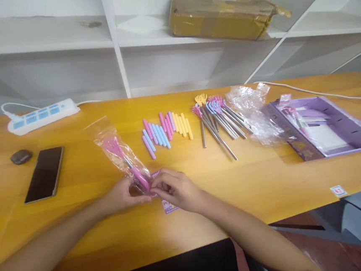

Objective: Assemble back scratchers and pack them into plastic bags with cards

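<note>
A pink back scratcher (139, 177) with a metal rod lies inside a clear plastic bag (127, 152), its claw end pointing up and left. My left hand (125, 194) is closed around the bag near the pink handle, with the thumb below it. My right hand (176, 188) pinches at the handle end of the bag; exactly what lies between its fingertips is hidden. Partly under my right hand shows a purple printed card (169, 207). Beyond my hands lie pink, blue, purple and yellow handle tubes (157, 134) in rows.
Several back scratchers (221, 118) with metal rods are piled at the back, beside crumpled plastic bags (261, 117). A purple box (327, 154) stands at the right. On the left are a phone (44, 175), a black case (21, 156) and a power strip (43, 116).
</note>
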A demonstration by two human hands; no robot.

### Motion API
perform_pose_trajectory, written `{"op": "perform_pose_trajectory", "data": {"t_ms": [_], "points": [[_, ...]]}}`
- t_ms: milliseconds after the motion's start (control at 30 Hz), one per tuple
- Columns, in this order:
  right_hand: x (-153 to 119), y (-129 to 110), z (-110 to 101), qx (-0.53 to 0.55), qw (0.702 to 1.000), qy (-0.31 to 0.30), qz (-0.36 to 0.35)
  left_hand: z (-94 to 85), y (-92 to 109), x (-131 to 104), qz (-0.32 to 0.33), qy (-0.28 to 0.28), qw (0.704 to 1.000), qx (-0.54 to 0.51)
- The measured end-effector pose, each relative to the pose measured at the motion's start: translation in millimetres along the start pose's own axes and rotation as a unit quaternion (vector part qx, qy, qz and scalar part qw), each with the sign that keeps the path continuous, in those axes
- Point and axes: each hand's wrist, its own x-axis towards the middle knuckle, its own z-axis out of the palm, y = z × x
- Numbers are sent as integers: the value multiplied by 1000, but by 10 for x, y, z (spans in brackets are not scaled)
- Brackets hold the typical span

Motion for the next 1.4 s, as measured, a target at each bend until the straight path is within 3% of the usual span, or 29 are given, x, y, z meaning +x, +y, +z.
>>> {"op": "perform_pose_trajectory", "data": {"t_ms": [233, 367, 467, 733, 933, 1400], "points": [[-15, 27, 24, 16, 999, 35, 6, 79, 76, 0, -5, 15, 1000, -10], [-34, 59, -5, 14, 997, 41, 59, 61, 101, -2, -28, 25, 999, -39], [-21, 56, -64, 0, 995, 12, 99, 31, 53, -3, -25, 22, 998, -56], [5, 31, -63, 3, 994, -56, 90, 48, -17, 1, 29, 3, 999, -36], [3, 57, -22, -11, 994, -77, 74, 78, 62, -19, 34, -21, 999, 1], [25, 68, -57, 16, 993, -94, 74, 84, 62, -7, 49, -20, 999, 3]]}}
